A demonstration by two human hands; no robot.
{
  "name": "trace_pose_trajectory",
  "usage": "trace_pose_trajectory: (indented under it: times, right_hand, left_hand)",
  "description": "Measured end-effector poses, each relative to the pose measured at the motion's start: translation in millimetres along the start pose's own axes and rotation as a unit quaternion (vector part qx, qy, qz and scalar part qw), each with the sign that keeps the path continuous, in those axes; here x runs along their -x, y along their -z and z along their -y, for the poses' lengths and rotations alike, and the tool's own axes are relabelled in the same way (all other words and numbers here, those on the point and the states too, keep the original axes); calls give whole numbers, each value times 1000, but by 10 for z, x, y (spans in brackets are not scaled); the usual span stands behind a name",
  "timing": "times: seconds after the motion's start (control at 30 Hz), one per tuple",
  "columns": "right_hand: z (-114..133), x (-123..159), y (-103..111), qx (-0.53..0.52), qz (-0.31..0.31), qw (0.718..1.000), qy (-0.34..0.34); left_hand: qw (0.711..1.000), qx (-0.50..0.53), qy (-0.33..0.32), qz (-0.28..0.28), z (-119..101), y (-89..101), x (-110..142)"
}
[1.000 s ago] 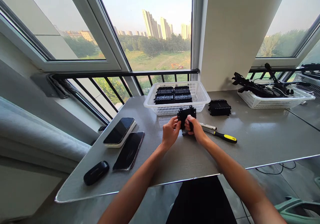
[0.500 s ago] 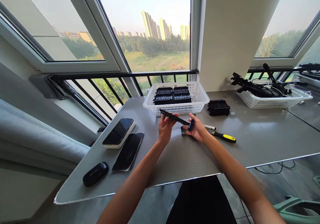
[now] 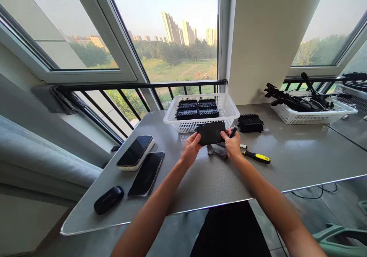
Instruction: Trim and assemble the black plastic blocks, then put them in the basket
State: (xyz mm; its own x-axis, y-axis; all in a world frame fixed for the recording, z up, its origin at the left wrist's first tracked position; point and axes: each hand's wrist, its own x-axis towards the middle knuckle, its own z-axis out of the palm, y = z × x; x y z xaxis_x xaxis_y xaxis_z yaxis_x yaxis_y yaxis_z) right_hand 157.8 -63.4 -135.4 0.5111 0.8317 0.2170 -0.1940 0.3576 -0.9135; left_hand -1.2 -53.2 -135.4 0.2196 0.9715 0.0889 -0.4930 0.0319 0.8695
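Both hands hold a flat black rectangular plastic plate point(image 3: 211, 133) above the table, its broad smooth face turned toward me. My left hand point(image 3: 191, 147) pinches its left end, thumb on the face. At the right end grips my right hand point(image 3: 233, 144), which also has a small dark blue pen-like object point(image 3: 233, 131) between its fingers. Below the plate lies a crumpled grey rag point(image 3: 218, 152). A tool with a yellow and black handle point(image 3: 257, 157) rests beside my right hand, its front part hidden. A white marker point(image 3: 243, 146) shows partly behind that hand.
Behind the hands stands a white basket point(image 3: 197, 126) of stacked black plastic pieces point(image 3: 197, 109). More black pieces point(image 3: 250, 123) sit beside it. Another white basket point(image 3: 304, 117) holds black parts and cables. Two phones point(image 3: 135, 151) and a black case point(image 3: 109, 200) lie at left.
The black plate has turned from edge-on to face me. My right hand has moved slightly right and now grips the plate's right end, uncovering the rag.
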Motion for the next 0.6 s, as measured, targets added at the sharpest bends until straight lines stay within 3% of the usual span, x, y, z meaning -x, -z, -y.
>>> trace_pose_trajectory:
  times: [0.13, 0.37, 0.6]
  right_hand:
    - [4, 9, -1, 18, 2, 1000, 25]
    - [22, 18, -10, 2, 5, 999, 33]
    - [48, -19, 15, 4, -14, 998, 62]
  left_hand:
    - [999, -19, -32, 6, 18, -17, 12]
    - [999, -33, -31, -22, 39, -7, -1]
    - [991, -119, -54, -40, 0, 13, 9]
